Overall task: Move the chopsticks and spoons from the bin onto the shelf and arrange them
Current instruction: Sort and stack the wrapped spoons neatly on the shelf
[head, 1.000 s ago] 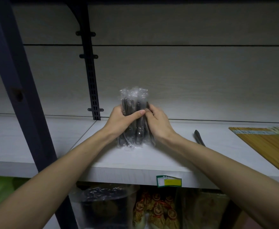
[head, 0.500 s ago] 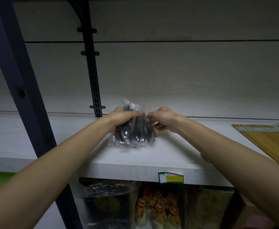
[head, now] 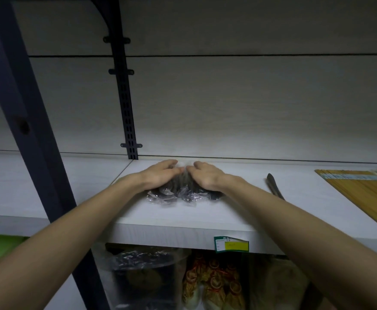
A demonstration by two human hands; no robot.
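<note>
- A clear plastic pack of dark spoons (head: 183, 193) lies flat on the white shelf (head: 205, 218), near its front edge.
- The left hand (head: 158, 175) rests on top of the pack's left part, fingers laid over the plastic and only loosely bent; whether they actually clamp it cannot be told.
- The right hand (head: 207, 177) rests on the pack's right part in the same way, its fingers curved down over the wrap; its grip cannot be told either.
- The fingertips of the two hands nearly meet above the middle of the pack, at its far end.
- To the right of the pack, apart from it, a single dark utensil (head: 274, 186) lies loose on the shelf, partly hidden by the right forearm.
- Further right of the pack, at the shelf's right end, lies a flat bundle of light wooden chopsticks (head: 362, 198) with a printed band at its far end.
- Behind the pack and a little left, a black slotted upright (head: 127, 104) runs up the pale back wall.
- Below the pack and to its right, a green and yellow price tag (head: 231, 244) sits on the shelf's front edge.
- Under the shelf, beneath the pack, stand packaged goods (head: 210, 285) in clear wrap.
</note>
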